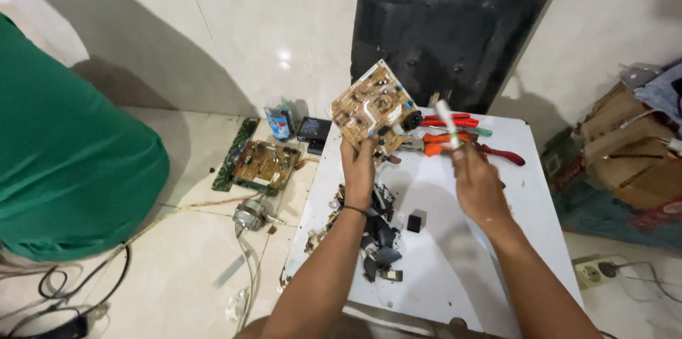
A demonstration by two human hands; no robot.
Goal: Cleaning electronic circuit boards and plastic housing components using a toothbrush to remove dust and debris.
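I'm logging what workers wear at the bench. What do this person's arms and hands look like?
Both forearms are bare, with no sleeves in view and no gloves. The left hand has a thin dark band around its wrist. The right hand shows no ring, watch or band.

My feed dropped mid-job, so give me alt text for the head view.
The left hand holds up a tan circuit board over a white table, while the right hand grips a slim white tool. Dark broken parts and red-handled pliers lie on the table; another circuit board lies on the floor.
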